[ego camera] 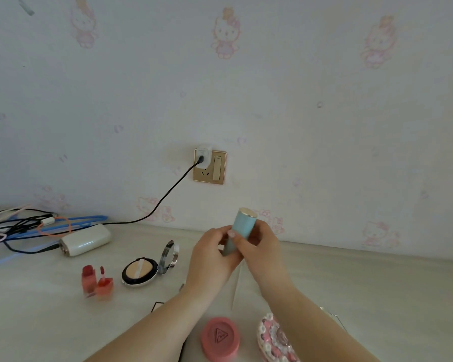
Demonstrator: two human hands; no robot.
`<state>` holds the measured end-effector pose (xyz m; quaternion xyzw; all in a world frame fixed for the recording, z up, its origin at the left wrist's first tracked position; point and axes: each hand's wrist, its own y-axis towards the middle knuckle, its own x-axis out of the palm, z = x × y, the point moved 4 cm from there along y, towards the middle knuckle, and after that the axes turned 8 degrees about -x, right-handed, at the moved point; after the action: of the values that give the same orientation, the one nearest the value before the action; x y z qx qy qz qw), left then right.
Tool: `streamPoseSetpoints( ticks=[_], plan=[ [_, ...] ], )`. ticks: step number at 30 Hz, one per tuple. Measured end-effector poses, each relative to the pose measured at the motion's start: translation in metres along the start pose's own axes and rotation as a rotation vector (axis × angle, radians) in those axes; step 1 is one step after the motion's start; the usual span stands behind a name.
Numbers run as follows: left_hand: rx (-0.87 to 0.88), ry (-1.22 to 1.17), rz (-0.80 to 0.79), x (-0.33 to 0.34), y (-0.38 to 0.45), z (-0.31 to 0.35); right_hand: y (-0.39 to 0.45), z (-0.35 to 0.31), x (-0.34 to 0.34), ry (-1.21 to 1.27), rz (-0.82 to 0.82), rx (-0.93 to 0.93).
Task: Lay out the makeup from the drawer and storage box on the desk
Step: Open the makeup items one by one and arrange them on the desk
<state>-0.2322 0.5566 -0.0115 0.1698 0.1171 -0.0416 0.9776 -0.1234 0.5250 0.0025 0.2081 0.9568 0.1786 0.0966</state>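
Pale blue tube [239,231] with gold cap: held in the air above the desk [351,283], in front of the wall, cap end up and tilted toward the right and away from the person; long axis runs from lower left (base, hidden in the palms) to upper right (cap, free). Both hands on it. Left hand [212,257] wraps the lower body from the left, fingers curled round it; right hand [262,246] grips the upper body from the right, thumb across the front just under the cap. Neither hand touches the desk. Judgement: tube either about to be uncapped or set down; in both cases the free end is the cap, nearer the right hand, and the left holds the base, so a pull along the axis would fall to the right. Bare desk lies to the right of the hands. Left of them: open powder compact [141,271], lid up; further left, two red lip tints [96,280], touching or nearly so. Near edge: pink round compact [220,338], decorated round case [275,338] just beside it. Back left: white power bank [85,240] and cables.
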Motion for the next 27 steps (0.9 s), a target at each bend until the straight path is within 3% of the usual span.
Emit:
streamPoseSetpoints(
  ticks=[11, 17, 21, 27],
  plan=[
    [-0.008, -0.008, -0.138, -0.011, -0.034, 0.001, -0.013, -0.036, -0.039, 0.203, 0.085, 0.045],
    [-0.043, -0.111, -0.092, -0.038, -0.038, -0.001, -0.024, -0.040, -0.032, 0.429, -0.078, 0.150],
    [-0.033, -0.134, -0.045, -0.059, -0.039, -0.002, -0.031, -0.035, -0.017, 0.361, -0.137, 0.117],
    [-0.070, -0.148, -0.063, -0.121, -0.052, -0.012, -0.038, -0.033, 0.015, 0.067, -0.192, 0.049]
  ],
)
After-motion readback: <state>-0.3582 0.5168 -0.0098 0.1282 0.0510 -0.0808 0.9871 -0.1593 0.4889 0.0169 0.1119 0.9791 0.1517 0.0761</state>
